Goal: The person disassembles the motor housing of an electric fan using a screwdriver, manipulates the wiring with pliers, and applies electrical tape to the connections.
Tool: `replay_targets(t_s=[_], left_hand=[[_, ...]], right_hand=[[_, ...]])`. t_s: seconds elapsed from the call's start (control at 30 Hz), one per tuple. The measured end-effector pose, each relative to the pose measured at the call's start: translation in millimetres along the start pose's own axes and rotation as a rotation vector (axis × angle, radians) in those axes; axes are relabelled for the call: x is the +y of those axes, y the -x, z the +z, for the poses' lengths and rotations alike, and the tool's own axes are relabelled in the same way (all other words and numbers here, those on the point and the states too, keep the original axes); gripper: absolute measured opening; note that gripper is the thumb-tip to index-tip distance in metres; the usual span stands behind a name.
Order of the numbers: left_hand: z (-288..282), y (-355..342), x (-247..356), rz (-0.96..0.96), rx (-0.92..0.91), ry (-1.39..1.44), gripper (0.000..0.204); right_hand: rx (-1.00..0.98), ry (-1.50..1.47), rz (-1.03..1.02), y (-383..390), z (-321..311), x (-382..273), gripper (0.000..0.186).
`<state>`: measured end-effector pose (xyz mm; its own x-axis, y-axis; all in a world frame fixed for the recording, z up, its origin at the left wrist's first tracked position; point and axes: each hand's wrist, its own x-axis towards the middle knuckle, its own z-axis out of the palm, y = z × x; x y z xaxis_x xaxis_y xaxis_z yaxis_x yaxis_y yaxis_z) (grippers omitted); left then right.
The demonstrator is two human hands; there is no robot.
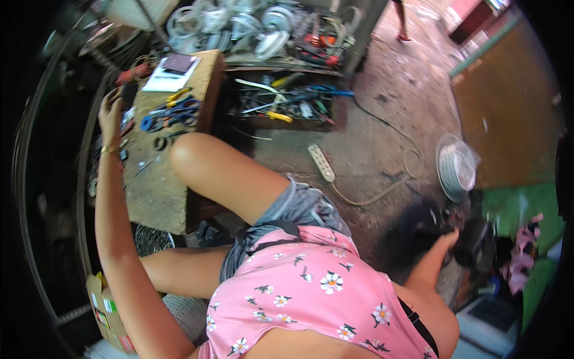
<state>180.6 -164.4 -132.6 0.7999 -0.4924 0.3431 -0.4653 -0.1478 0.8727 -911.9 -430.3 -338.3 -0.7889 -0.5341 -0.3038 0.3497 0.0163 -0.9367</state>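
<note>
The left hand (110, 110) is raised at the far left edge of a worn, pale wooden workbench (156, 185), its fingers curled around a small dark object (128, 93) whose kind cannot be made out; a gold bangle (109, 149) is worn at the wrist. The right hand (447, 239) is stretched out low to the right, against a dark, blackened machine part (472, 239) on the floor; whether it is spread or gripping cannot be told, since the fingers are lost in shadow. Blue-handled pliers (170, 113) and a white notepad (170, 75) are laid on the bench just beside the left hand. Further off, a white power strip (321, 163) with a trailing cord is seen on the concrete floor, a wooden tray of mixed hand tools (287, 102) beyond it, and a round metal fan grille (457, 167) near the right hand. With both arms spread so wide, balance could be lost, or the dark object dropped among the bench clutter; the cord could be snagged by a leg. The scene's rim is bent and dark, and the bench's left side is hidden.
</note>
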Motion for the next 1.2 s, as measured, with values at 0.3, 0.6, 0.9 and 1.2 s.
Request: replay_targets(t_s=[0.3, 0.6, 0.9, 1.2], left_hand=[[-18.6, 9.9, -10.0, -0.074, 0.145, -0.085, 0.036], [-6.1, 47.1, -29.1, -0.169, 0.036, -0.202, 0.033], [-68.0, 76.2, -79.5, -0.170, -0.015, -0.197, 0.034], [68.0, 118.0, 14.1, -0.091, 0.009, 0.169, 0.027]], right_hand=[[0.175, 0.294, -0.008, 33.6, -26.3, 81.2, 0.038], [0.179, 0.440, 0.027, 56.5, -13.3, 103.6, 0.040], [0.220, 0.522, 0.039, 73.4, -7.3, 116.7, 0.043], [0.353, 1.255, -0.697, 154.0, 103.8, 195.9, 0.045]])
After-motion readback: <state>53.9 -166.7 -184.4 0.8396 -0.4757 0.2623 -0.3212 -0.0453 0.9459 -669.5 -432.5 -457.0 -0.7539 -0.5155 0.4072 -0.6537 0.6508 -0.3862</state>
